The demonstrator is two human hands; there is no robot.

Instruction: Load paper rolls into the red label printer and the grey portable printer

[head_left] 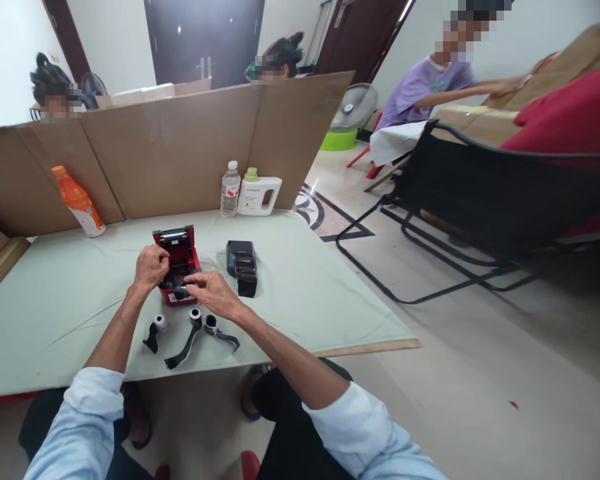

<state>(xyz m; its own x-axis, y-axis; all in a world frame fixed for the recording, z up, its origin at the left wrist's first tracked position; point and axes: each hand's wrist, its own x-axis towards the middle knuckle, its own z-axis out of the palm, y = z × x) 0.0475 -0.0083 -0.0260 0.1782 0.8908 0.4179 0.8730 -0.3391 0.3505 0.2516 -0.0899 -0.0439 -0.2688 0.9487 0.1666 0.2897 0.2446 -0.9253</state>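
A small red printer (pixel 193 260) stands on the pale green tabletop with its lid raised and its dark inside exposed. My left hand (pixel 153 267) is closed at the printer's left side, fingertips at the opening; what they grip, if anything, is hidden. At the front right of the opening, my right hand (pixel 213 292) pinches a dark glossy strip (pixel 181 291). Nearer my body lie a small white roll (pixel 161 323) with a black strip, another roll (pixel 195 314) trailing a long black strip, and a dark-cored roll (pixel 211 324) with a curling strip.
Right of the printer is a black device (pixel 241 259) with a dark strip hanging from it. An orange bottle (pixel 80 203), a clear bottle (pixel 230 190) and a white jug (pixel 257 195) stand along the cardboard screen (pixel 175 147). A black folding chair (pixel 480 187) and other people are beyond.
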